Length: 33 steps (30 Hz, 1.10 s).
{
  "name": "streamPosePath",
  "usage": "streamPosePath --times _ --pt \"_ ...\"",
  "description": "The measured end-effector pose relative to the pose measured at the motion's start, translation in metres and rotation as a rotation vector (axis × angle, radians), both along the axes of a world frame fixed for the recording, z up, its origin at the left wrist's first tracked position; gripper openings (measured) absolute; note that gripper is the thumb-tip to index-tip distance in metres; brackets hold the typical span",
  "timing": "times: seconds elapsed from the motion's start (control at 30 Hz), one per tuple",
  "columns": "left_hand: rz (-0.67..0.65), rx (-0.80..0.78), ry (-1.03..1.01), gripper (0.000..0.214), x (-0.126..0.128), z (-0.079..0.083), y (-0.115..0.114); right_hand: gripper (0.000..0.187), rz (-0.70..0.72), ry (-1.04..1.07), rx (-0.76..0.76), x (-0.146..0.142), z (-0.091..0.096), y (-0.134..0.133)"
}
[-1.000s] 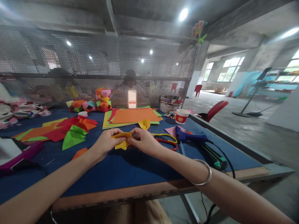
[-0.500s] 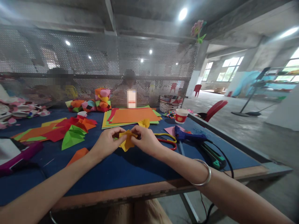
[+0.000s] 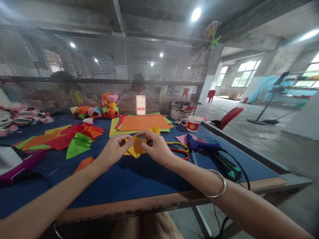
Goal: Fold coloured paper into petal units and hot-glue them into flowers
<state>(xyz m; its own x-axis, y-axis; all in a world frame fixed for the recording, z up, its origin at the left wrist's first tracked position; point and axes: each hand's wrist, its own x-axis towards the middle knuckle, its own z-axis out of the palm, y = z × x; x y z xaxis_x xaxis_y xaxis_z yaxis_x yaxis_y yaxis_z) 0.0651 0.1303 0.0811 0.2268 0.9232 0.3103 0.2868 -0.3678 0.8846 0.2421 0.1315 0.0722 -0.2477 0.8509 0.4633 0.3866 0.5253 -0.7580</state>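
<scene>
A piece of folded yellow paper (image 3: 136, 149) is held above the blue table (image 3: 119, 186). My left hand (image 3: 115, 151) pinches its left side, thumb in front. My right hand (image 3: 157, 148) grips the right side, with thumb and fingers closed on the paper. Just behind my right hand is another yellow folded paper piece (image 3: 156, 130). Scissors (image 3: 183, 147) with yellow and red handles lie right of that hand, their blades hidden. An orange paper piece (image 3: 84, 164) rests left of my left hand, partly covered by my forearm.
A stack of coloured paper (image 3: 143, 123) lies ahead. Folded red and green paper (image 3: 78, 146) is on the left. To the right are a blue glue gun (image 3: 203, 144), a green-and-black cutter (image 3: 229, 167) and a paper cup (image 3: 194, 123). A perforated metal screen (image 3: 99, 73) stands behind.
The folded yellow paper has tilted and shows a wider face between my hands. My right fingers have shifted up and left over its top edge.
</scene>
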Motion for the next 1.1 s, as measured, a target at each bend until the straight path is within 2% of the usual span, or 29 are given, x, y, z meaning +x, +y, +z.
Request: streamPosePath --times 0.23,0.43,0.8,0.97,1.1 --pt "-0.058 -0.092 -0.070 0.045 -0.0007 0.0004 0.0002 0.038 0.077 0.040 -0.021 -0.0002 -0.0016 0.0028" --pt "-0.033 -0.027 -0.044 0.044 -0.0034 -0.0024 0.0036 0.035 0.099 0.047 -0.031 0.0000 -0.0042 0.0049" --pt "-0.031 -0.023 -0.031 0.044 -0.0065 -0.0046 0.0045 0.035 0.105 0.056 -0.005 0.0002 -0.0054 0.0048" --pt "-0.023 -0.020 -0.040 0.043 -0.0069 -0.0050 0.0050 0.029 0.091 0.043 -0.008 0.0000 -0.0058 0.0038" --pt "-0.012 -0.010 -0.026 0.042 -0.0064 -0.0044 0.0045 0.016 0.068 0.040 -0.016 -0.0003 -0.0046 0.0034"
